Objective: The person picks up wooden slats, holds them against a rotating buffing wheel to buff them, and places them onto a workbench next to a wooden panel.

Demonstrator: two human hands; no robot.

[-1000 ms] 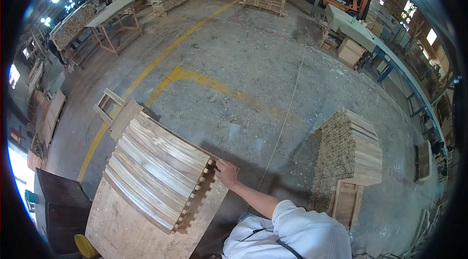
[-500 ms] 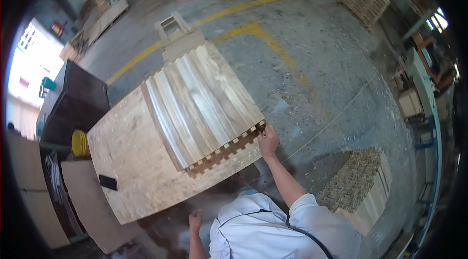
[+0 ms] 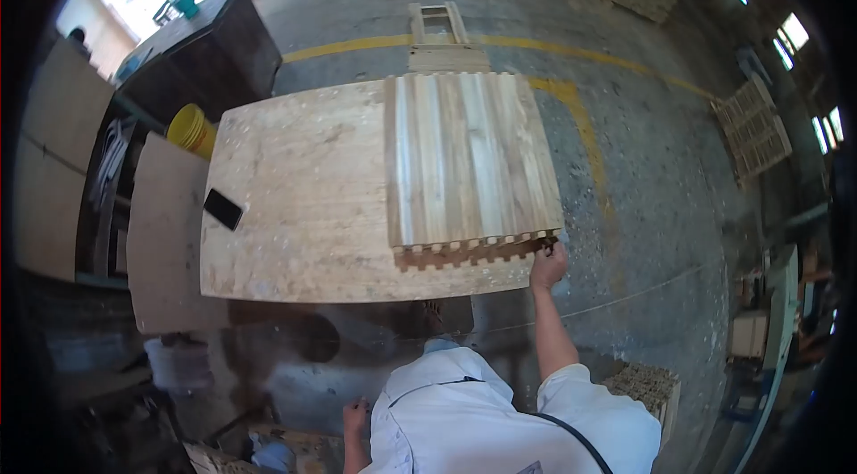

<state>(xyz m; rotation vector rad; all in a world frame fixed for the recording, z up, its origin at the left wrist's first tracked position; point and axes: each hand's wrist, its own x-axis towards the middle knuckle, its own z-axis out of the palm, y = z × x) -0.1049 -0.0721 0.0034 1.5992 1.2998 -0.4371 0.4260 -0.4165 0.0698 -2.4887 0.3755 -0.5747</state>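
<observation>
A stack of slatted wooden panels [image 3: 469, 162] with notched edges lies on the right part of a pale plywood table [image 3: 295, 188]. At the stack's near edge, the top panel sits a little back from the darker notched edge below it. My right hand [image 3: 548, 267] is at the near right corner, its fingers closed on the panel edge; the fingertips are partly hidden. My left hand [image 3: 355, 418] hangs low beside my body, away from the table. Its fingers are curled, and nothing shows in them.
A black phone [image 3: 223, 209] lies on the table's left side. Beyond that edge are a yellow bucket [image 3: 187, 128] and a dark cabinet [image 3: 201, 54]. Bundled wood pieces [image 3: 644, 385] stand on the floor to my right. A wooden frame [image 3: 437, 25] extends behind the stack.
My view has turned, so the table now looks straighter and the stack stands further right. My right hand stays at the same corner of the panels; my left hand still hangs low.
</observation>
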